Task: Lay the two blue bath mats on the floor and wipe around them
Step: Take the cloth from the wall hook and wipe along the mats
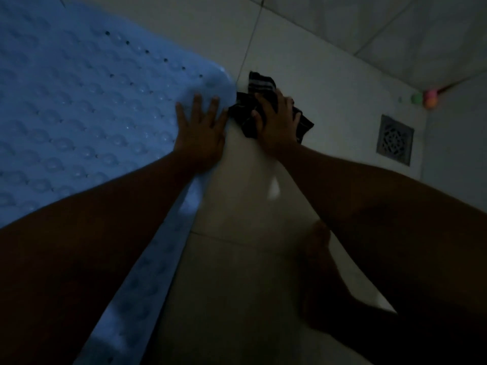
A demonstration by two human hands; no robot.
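A blue bath mat point(79, 101) with raised bumps and small holes lies flat on the pale tiled floor point(237, 259), filling the left of the view. My left hand point(201, 127) rests flat on the mat's right edge near its rounded corner, fingers spread. Just to the right, my right hand point(276, 122) presses down on a dark checked cloth point(259, 86) bunched on the floor beside that corner. Only one mat is in view.
A square metal floor drain point(394, 139) sits in the tiles at the right. Small pink, orange and green objects point(427, 98) lie by the wall point(421, 35) beyond it. My foot point(319, 259) shows dimly between my arms. The room is dark.
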